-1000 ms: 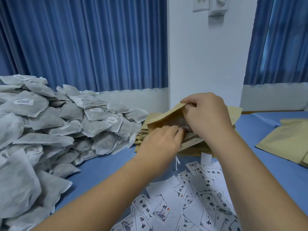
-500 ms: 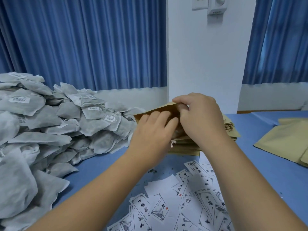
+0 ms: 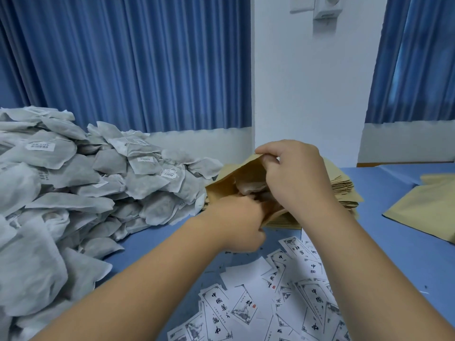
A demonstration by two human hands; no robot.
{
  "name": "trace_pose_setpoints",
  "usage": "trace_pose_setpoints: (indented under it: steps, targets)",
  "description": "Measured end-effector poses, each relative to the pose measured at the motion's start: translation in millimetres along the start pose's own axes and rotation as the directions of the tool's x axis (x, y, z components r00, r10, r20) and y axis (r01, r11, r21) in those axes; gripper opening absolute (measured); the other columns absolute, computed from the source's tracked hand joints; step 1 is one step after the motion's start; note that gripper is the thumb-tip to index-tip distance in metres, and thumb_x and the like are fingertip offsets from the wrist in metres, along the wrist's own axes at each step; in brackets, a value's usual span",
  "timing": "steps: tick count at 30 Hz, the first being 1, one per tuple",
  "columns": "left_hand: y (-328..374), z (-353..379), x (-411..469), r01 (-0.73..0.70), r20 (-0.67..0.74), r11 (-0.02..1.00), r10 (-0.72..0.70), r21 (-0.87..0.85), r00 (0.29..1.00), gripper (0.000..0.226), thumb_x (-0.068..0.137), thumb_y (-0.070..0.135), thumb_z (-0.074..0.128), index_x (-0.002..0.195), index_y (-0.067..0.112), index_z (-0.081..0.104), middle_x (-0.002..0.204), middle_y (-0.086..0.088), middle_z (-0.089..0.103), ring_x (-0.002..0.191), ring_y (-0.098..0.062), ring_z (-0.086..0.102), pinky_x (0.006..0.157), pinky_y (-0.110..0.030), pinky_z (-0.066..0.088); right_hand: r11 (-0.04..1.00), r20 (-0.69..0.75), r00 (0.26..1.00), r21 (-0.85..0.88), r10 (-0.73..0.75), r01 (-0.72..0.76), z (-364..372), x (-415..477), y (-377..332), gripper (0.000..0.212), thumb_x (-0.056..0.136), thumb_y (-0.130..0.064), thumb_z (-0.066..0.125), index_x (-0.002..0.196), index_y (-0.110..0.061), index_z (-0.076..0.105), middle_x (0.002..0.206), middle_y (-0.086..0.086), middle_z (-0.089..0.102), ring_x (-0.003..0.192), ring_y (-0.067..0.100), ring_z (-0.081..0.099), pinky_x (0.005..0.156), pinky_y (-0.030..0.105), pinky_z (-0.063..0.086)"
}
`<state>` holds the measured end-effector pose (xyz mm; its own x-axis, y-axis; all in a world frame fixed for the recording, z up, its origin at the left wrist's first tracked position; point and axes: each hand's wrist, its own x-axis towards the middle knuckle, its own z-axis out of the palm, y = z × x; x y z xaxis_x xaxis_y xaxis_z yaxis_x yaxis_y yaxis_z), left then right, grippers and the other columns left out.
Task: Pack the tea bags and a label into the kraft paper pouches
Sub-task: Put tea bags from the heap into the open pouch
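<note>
Step in hand: loading of one kraft paper pouch (image 3: pixel 229 179). It is held up just above the stack of flat pouches (image 3: pixel 344 190) at the far middle of the blue surface (image 3: pixel 406 247), mouth tilted toward the camera. The upper lip is pinched by the right hand (image 3: pixel 295 178), fingers (image 3: pixel 268 155) curled over the edge, so the mouth is held spread. The left hand (image 3: pixel 236 222) is pushed into the mouth from below. Its fingers are hidden inside, so whether anything is gripped cannot be told. Inside the pouch some tea bags (image 3: pixel 251 187) are visible, count not readable. A heap of loose tea bags (image 3: pixel 98 188) lies to the left. Whether it touches the stack or only sits just beside it cannot be told. On the near side, below both hands, printed labels (image 3: pixel 283 301) are scattered and overlapping. None is seen in the pouch. A second kraft pouch (image 3: pixel 423 207) lies flat at the right, well apart. Judged: filling part-done, label not yet added. The next move calls for the left hand to be drawn out without pulling bags out with it. One label then has to be separated from the pile and slid in while the mouth is held open. Likely snag: thin labels clinging together, two picked at once.
</note>
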<state>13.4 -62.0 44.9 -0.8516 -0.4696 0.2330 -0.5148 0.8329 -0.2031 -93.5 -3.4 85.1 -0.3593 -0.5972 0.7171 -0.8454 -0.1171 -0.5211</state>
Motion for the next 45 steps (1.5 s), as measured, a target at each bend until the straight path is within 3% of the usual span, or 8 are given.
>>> trace_pose_setpoints:
  steps: [7, 11, 17, 21, 26, 32, 38, 45]
  targets:
    - [-13, -4, -37, -0.233, -0.477, 0.972, 0.212, 0.015, 0.853, 0.033, 0.093, 0.036, 0.052, 0.094, 0.008, 0.068, 0.099, -0.007, 0.067, 0.088, -0.027, 0.061, 0.073, -0.037, 0.047, 0.992, 0.021, 1.0, -0.129, -0.01, 0.013, 4, 2, 10, 0.023, 0.093, -0.023, 0.054, 0.103, -0.031, 0.073, 0.106, -0.004, 0.067, 0.097, 0.022, 0.06, 0.079, 0.033, 0.049]
    - [-48, 9, -62, -0.056, -0.681, 0.998, 0.051, 0.015, 0.731, 0.03, 0.09, 0.023, 0.05, 0.073, 0.006, 0.067, 0.085, -0.009, 0.061, 0.069, -0.028, 0.055, 0.061, -0.037, 0.043, 0.986, 0.062, 0.997, -0.161, 0.047, -0.036, 6, 2, 15, 0.023, 0.094, -0.025, 0.053, 0.106, -0.034, 0.071, 0.108, -0.005, 0.065, 0.099, 0.022, 0.058, 0.079, 0.033, 0.048]
    - [-125, 33, -75, 0.526, -0.388, 0.835, -0.437, 0.161, 0.812, 0.017, 0.079, 0.021, 0.062, 0.085, 0.011, 0.073, 0.127, -0.017, 0.054, 0.1, -0.037, 0.055, 0.076, -0.042, 0.047, 0.989, 0.101, 0.994, -0.147, 0.049, -0.034, 9, -1, 13, 0.023, 0.093, -0.025, 0.054, 0.105, -0.034, 0.071, 0.106, -0.005, 0.065, 0.097, 0.022, 0.059, 0.081, 0.037, 0.049]
    - [-152, 49, -81, 0.562, -0.134, 0.7, -0.568, 0.44, 0.812, 0.035, 0.087, 0.029, 0.046, 0.119, 0.024, 0.061, 0.155, -0.013, 0.016, 0.122, -0.03, 0.038, 0.095, -0.038, 0.032, 0.99, 0.124, 0.991, -0.136, 0.049, -0.032, 10, -2, 13, 0.023, 0.092, -0.024, 0.055, 0.105, -0.034, 0.071, 0.108, -0.006, 0.065, 0.099, 0.021, 0.059, 0.083, 0.036, 0.049]
    - [-160, 48, -74, 0.594, -0.088, 0.632, -0.644, 0.498, 0.76, 0.037, 0.09, 0.025, 0.041, 0.123, 0.02, 0.058, 0.141, -0.004, 0.035, 0.116, -0.026, 0.041, 0.092, -0.035, 0.035, 0.991, 0.136, 0.99, -0.128, 0.048, -0.031, 12, -1, 15, 0.022, 0.092, -0.024, 0.056, 0.104, -0.034, 0.071, 0.108, -0.006, 0.065, 0.101, 0.021, 0.058, 0.086, 0.038, 0.049]
    - [-123, 39, -95, 0.46, -0.423, 0.83, -0.31, 0.317, 0.852, 0.018, 0.072, 0.016, 0.053, 0.074, 0.005, 0.068, 0.088, -0.01, 0.065, 0.073, -0.032, 0.055, 0.063, -0.04, 0.041, 0.994, 0.134, 0.99, -0.104, 0.05, -0.036, 10, 1, 17, 0.022, 0.092, -0.023, 0.056, 0.103, -0.033, 0.072, 0.108, -0.006, 0.065, 0.1, 0.02, 0.058, 0.086, 0.038, 0.049]
    - [-74, 40, -118, 0.158, -0.602, 0.982, -0.064, 0.104, 0.796, 0.013, 0.08, 0.026, 0.059, 0.08, 0.014, 0.057, 0.081, -0.002, 0.058, 0.076, -0.025, 0.054, 0.067, -0.037, 0.04, 0.996, 0.127, 0.991, -0.083, 0.052, -0.042, 10, 2, 16, 0.021, 0.091, -0.023, 0.056, 0.102, -0.033, 0.072, 0.108, -0.006, 0.066, 0.099, 0.02, 0.058, 0.086, 0.037, 0.049]
    - [-51, 61, -118, 0.193, -0.206, 0.829, -0.344, -0.525, 0.916, 0.071, 0.081, 0.042, 0.068, 0.119, 0.073, 0.018, 0.112, 0.043, 0.041, 0.095, 0.014, 0.047, 0.078, -0.007, 0.039, 0.996, 0.149, 0.988, -0.081, 0.038, -0.026, 8, 0, 18, 0.022, 0.091, -0.022, 0.056, 0.102, -0.032, 0.072, 0.105, -0.006, 0.066, 0.099, 0.019, 0.058, 0.086, 0.038, 0.049]
